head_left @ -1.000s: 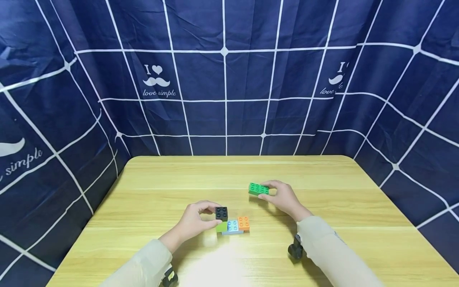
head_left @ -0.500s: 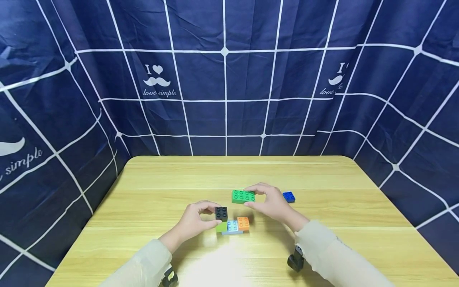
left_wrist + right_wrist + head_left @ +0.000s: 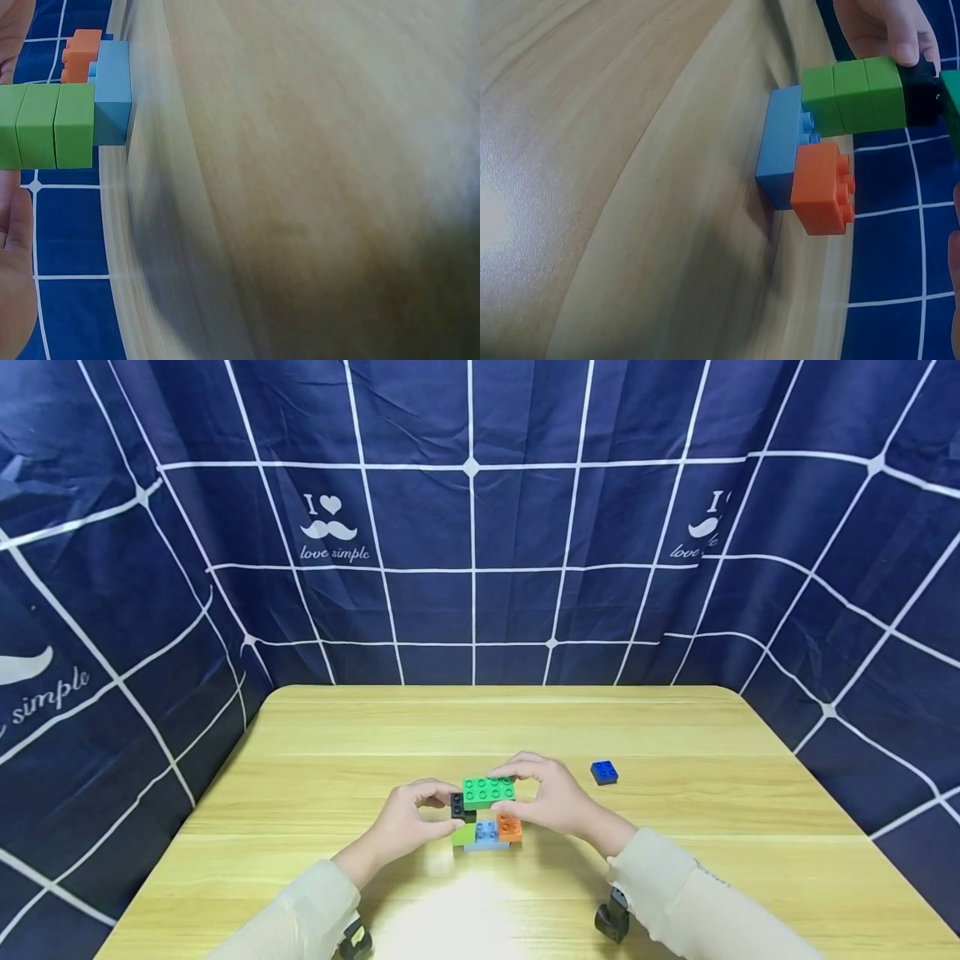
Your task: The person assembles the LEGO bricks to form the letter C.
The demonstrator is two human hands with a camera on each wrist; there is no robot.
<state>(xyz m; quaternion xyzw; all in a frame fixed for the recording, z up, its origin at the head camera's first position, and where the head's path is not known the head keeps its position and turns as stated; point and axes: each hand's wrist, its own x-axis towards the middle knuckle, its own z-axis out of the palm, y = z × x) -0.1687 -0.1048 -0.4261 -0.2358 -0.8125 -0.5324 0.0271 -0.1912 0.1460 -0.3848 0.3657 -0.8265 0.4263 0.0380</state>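
Note:
A light blue brick lies on the table. An orange brick is fixed on its right end, and several light green bricks are stacked on its left end. A black brick tops that stack, pinched between the thumb and fingers of my left hand. My right hand grips a long green brick by its right end. Its left end overlaps the right studs of the black brick in the head view; whether it is pressed on, I cannot tell.
Behind and to the right of my right hand, a dark blue brick lies on the wooden table. A dark blue curtain with white lines surrounds the table's back and sides.
My right hand has carried the green brick left and toward me, from behind the build to over the black brick. The dark blue brick has come into view. My left hand has stayed put.

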